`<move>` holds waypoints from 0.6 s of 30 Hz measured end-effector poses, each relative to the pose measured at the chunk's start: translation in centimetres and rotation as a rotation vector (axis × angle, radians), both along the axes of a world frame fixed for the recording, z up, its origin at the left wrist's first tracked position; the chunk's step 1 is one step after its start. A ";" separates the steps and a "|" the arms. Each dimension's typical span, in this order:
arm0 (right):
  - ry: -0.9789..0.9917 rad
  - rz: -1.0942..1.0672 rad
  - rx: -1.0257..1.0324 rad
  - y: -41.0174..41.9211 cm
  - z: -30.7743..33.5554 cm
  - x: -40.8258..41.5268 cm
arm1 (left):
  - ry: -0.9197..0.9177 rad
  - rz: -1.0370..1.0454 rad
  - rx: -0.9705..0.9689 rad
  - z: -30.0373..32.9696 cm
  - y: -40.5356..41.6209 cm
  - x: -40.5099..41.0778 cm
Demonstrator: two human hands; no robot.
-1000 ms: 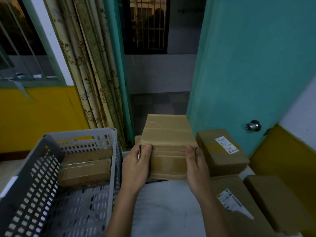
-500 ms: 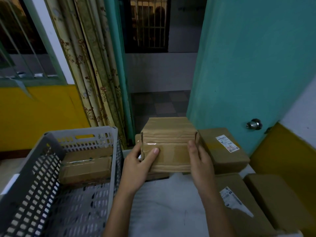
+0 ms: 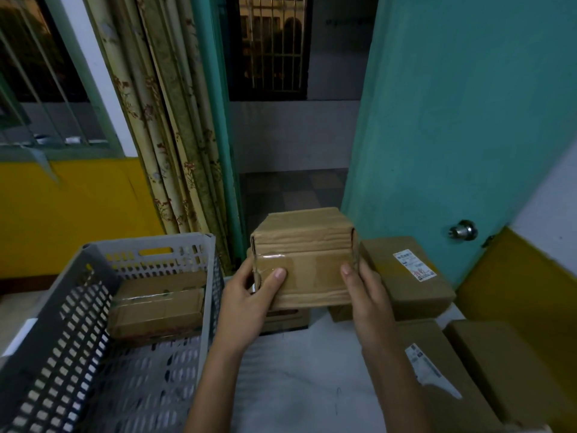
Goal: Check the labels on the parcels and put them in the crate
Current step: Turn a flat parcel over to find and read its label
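Observation:
I hold a brown cardboard parcel (image 3: 307,260) up in front of me, above the white table. My left hand (image 3: 249,303) grips its left end with the thumb on the taped face. My right hand (image 3: 367,292) grips its right end, thumb on the front. No label shows on the faces turned to me. The grey perforated crate (image 3: 93,354) stands to the left with one taped parcel (image 3: 156,307) lying in its far end.
A labelled parcel (image 3: 406,276) lies on the table at the right, with two more parcels (image 3: 437,379) (image 3: 505,370) nearer me. Another box (image 3: 287,318) sits under the held one. A teal door (image 3: 452,120) and floral curtain (image 3: 162,120) stand behind.
The parcel has been tipped and raised, so its taped side now faces me. My left thumb has shifted onto that face; both hands kept their hold.

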State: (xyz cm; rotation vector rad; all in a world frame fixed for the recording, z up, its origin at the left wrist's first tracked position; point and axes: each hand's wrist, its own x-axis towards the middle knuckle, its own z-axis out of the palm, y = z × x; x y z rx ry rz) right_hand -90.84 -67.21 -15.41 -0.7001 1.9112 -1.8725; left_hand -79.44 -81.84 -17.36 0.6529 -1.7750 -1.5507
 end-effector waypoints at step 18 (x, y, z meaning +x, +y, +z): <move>0.069 -0.036 0.065 0.3 -0.2 -0.2 | -0.179 0.085 -0.187 -1.1 -0.5 -0.1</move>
